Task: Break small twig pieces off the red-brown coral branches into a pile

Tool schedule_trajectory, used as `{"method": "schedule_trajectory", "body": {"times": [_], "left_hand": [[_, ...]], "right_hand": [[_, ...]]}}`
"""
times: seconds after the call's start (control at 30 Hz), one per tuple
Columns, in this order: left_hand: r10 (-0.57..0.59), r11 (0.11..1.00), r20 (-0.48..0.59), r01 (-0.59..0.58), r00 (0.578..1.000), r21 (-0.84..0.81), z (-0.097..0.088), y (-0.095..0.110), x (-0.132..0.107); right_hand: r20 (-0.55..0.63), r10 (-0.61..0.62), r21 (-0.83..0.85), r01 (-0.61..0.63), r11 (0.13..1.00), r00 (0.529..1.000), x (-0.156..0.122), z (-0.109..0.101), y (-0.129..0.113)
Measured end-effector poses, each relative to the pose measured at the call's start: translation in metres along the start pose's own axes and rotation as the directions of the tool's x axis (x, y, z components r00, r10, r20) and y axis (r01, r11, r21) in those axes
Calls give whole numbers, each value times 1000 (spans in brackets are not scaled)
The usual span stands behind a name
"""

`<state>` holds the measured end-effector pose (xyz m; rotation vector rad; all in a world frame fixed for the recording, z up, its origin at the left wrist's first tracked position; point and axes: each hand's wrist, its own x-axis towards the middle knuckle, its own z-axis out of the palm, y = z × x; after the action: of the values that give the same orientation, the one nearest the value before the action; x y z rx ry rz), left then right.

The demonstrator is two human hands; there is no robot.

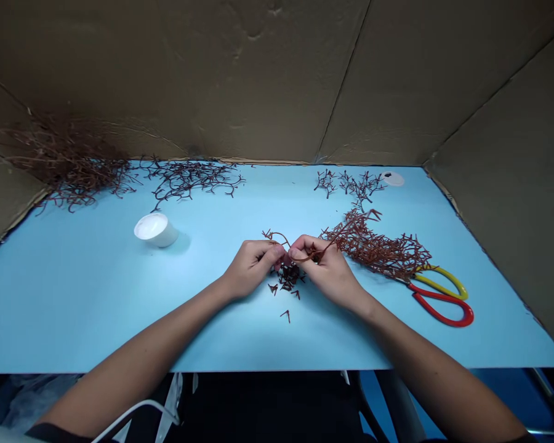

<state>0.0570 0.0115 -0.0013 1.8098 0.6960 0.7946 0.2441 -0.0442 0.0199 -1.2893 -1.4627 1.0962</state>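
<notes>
One red sprig [277, 235] runs crosswise between the left hand [252, 267] and right hand [327, 271]. Both pinch it — nearly touching

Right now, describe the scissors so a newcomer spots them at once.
On the light blue tabletop, look right of the person's right hand, past the large reddish-brown branching twig cluster. At that cluster's edge lie scissors with looped red and yellow plastic handles. Their bright loops set them apart from the surrounding reddish-brown twigs, with the red loop nearer the person.
</notes>
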Motion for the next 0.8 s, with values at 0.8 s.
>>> {"method": "schedule_trajectory", "body": {"times": [0.8], "left_hand": [[-16,999,109,19,994,-33,8,10,-6]], "right_hand": [[-43,62,527,-30,849,997,7,1,-1]]}}
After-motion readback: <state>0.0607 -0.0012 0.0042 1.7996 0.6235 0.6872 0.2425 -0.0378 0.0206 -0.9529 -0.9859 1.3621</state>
